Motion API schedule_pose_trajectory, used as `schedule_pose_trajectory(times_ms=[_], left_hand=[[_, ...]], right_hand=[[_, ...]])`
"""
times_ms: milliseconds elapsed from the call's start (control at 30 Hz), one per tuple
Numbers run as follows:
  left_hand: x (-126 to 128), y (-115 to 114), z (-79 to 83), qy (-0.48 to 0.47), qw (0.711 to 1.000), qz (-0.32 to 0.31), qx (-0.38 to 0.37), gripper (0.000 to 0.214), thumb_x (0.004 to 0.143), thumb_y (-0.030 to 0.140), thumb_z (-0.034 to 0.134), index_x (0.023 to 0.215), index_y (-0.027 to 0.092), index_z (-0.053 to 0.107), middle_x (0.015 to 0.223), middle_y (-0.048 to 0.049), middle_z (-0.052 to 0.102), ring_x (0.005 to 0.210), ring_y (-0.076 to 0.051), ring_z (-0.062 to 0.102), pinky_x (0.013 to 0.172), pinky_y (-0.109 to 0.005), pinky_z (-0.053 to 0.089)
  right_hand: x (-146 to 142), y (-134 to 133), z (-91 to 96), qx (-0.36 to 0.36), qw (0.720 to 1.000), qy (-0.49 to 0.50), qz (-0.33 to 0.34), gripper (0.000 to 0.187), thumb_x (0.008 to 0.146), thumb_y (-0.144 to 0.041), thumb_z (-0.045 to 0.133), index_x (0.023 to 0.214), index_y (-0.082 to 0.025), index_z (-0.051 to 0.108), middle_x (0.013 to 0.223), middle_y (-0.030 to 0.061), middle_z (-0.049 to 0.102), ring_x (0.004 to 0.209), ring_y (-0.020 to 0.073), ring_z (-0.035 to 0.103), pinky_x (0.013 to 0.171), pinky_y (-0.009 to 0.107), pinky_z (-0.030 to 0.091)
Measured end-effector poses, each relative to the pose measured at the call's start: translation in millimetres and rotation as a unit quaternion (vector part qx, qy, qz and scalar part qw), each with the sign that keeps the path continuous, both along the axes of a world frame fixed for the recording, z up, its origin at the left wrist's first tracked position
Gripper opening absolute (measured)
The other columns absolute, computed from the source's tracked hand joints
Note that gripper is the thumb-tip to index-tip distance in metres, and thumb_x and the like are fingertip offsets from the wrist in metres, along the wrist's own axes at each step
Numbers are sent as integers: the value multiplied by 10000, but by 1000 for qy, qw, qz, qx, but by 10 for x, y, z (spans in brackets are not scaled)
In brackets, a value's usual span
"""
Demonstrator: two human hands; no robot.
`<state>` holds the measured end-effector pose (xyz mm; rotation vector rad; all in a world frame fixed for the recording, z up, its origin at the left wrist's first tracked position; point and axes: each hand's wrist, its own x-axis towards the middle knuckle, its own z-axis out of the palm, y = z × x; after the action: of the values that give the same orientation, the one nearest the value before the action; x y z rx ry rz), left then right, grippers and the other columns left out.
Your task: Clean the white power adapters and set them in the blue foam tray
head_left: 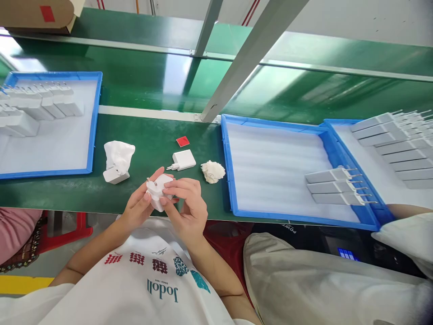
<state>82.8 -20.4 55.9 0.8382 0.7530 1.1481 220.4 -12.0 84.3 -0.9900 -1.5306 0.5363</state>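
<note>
Close to my body, over the front edge of the green table, a white plug-in charger point(156, 195) is held between both hands, its metal pins up and to the left. My left hand point(139, 203) grips it from the left side, the thumb along its front. From the right, the fingers and thumb of my right hand point(187, 205) pinch it. Just beyond my hands lies another white charger point(183, 160), pins to the left. A third charger point(117, 174) lies to the left, against a crumpled white cloth point(119, 153).
A small red square point(182, 141) and a cream-coloured lump point(213, 172) lie on the table point(149, 131). Blue trays point(90, 149) point(227, 162) with chargers stand on both sides. A grey post point(233, 67) rises behind. People sit close by on either side.
</note>
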Motion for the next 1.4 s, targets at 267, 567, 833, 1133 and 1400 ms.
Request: schedule_pose_trajectory(times_ms=[267,567,833,1133,1400], left_hand=[[-75,-28,-90,49,998,21,45,650,888,587,641,1457,295,530,1418,-127,594,1228,-307,634,1002,-461,566],[-85,-49,-41,119,991,27,62,615,899,582,632,1440,300,556,1405,-108,617,1225,-299,630,977,-424,579],[-15,-84,124,94,984,-91,-118,758,854,826,417,1031,175,762,694,-88,721,519,-221,678,496,-346,586],[-212,-41,165,55,993,-43,-91,698,813,676,665,1363,248,635,1167,-142,667,944,-265,676,700,-384,661],[-747,-188,-39,347,933,53,83,615,705,334,860,1284,329,653,1279,-75,510,1018,-223,616,829,-366,642]], right_hand=[[2,0,23,-1,1000,19,15,69,881,-192,687,853,-254,675,801,21,730,842,215,652,711,385,539],[66,16,-48,4,999,8,38,62,916,-191,638,936,-248,627,944,38,722,892,208,646,789,391,534],[106,64,-211,66,994,13,81,59,929,-277,573,879,-262,602,980,56,626,973,241,623,822,425,553],[635,266,-226,-122,988,79,-51,203,941,-401,590,843,-224,577,1087,77,637,1061,234,617,941,417,486],[1161,523,-410,-178,937,-220,-203,161,901,-369,566,843,-226,613,1081,102,697,1041,277,603,951,477,423]])
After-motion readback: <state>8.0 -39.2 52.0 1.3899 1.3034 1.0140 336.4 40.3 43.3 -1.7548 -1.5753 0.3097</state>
